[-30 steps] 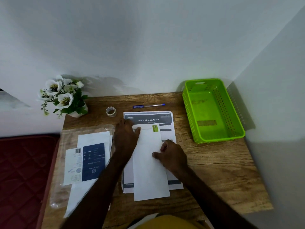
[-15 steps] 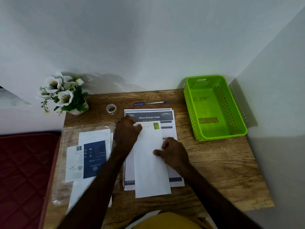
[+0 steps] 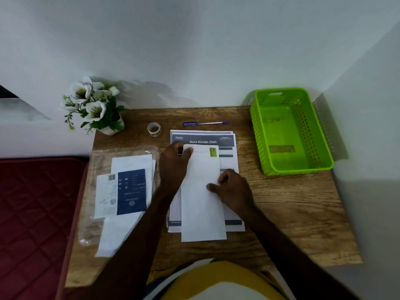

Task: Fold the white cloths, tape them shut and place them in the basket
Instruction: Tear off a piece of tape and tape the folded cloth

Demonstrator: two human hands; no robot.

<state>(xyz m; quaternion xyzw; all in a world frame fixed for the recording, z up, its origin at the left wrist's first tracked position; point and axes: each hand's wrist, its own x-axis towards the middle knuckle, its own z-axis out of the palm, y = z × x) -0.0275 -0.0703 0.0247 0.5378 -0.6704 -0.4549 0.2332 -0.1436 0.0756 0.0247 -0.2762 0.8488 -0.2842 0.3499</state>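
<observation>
Cloth: a long white cloth folded into a narrow strip (image 3: 202, 195) is laid lengthwise on a printed sheet headed "Store Kitchen Cloth" (image 3: 202, 139), mid-bench; a small green tag (image 3: 213, 152) is seen at its far right corner.
Left grip: the far left corner of the strip is pinched by the left hand (image 3: 174, 163), fingers curled around the edge.
Right grip: the right edge is held near the middle by the right hand (image 3: 232, 191), thumb laid on top and fingers curled at the edge.
Step in hand: a fold along the length is judged to be in progress; no tape is applied yet.
How it is done well: the edges should be kept flush and the crease pressed flat before the cloth is let go, so that the strip is not sprung open.
Tape: a small clear tape roll (image 3: 154, 128) is stood beyond the left hand, within reach.
Basket: the green perforated plastic basket (image 3: 322, 161) is set at the far right of the wooden bench (image 3: 292, 213), nothing in it.
Spare stock: more white cloths with a dark blue label, in a clear plastic bag (image 3: 127, 189), are laid to the left.
</observation>
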